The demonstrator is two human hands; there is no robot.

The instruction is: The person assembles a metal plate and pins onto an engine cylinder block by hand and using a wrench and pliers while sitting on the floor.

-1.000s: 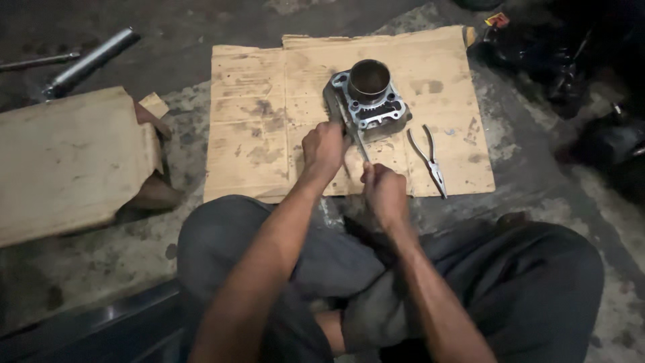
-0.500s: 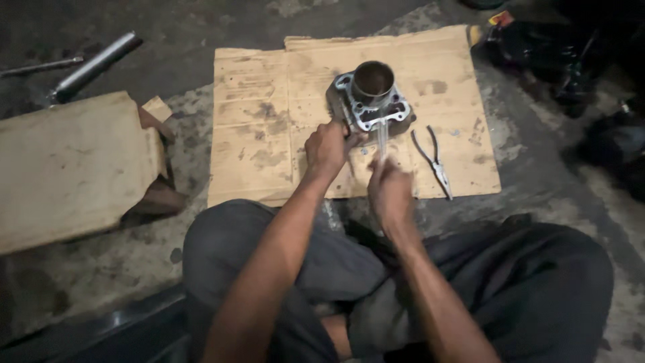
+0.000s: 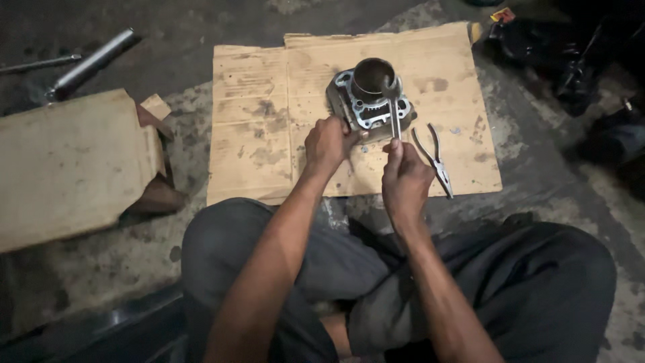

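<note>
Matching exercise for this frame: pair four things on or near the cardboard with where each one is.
Things:
1. engine cylinder block
2. pliers
3. slim metal tool
4. metal tube

Places:
A. on the floor, far left of the cardboard sheet
B. lying on the cardboard, right of the right hand
C. steadied by the left hand
D. held upright in the right hand

Pairs: 1-C, 2-B, 3-D, 4-A

right hand lifted the tool — tip now at cylinder block.
</note>
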